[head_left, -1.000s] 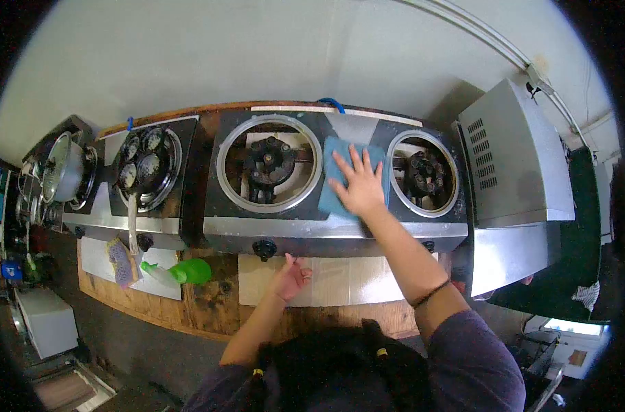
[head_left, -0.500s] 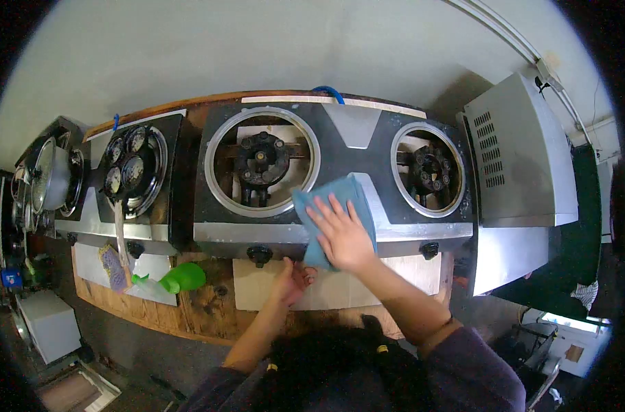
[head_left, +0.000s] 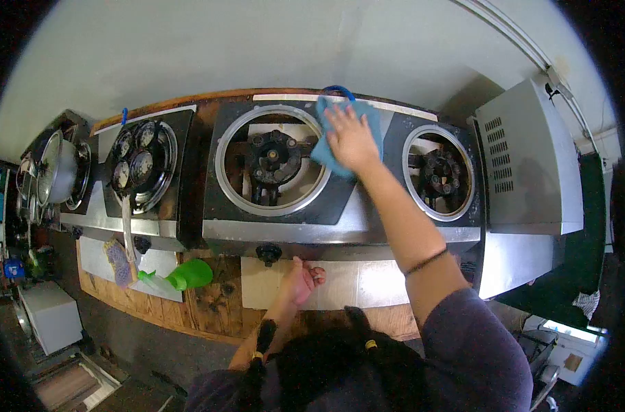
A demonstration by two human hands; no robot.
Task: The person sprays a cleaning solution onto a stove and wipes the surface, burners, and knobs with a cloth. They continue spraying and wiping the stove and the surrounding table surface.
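A two-burner gas stove (head_left: pixel 312 230) with a dark top and steel front stands before me. My right hand (head_left: pixel 354 143) lies over a blue cloth (head_left: pixel 334 159), fingers spread, pressing it to the back of the stove top between the two burner rings. The left burner (head_left: pixel 274 157) and the right burner (head_left: pixel 439 172) show bare, without pan supports. Below the stove's front edge, right of a black knob (head_left: pixel 268 255), my left hand (head_left: pixel 303 283) is curled, thumb up at the edge. Whatever its fingers may hold is hidden.
On the left, another stove carries a black pan (head_left: pixel 142 165) with round hollows. A green spray bottle (head_left: pixel 191 274) and a scrubbing sponge (head_left: pixel 117 261) lie on the wooden table (head_left: pixel 218 319). A grey metal appliance (head_left: pixel 525 165) stands at right, near a blue hose (head_left: pixel 338 89) behind the stove.
My right hand has moved the cloth from the stove's front edge to the back of its top. My left hand stays by the front edge. The view has shifted slightly.
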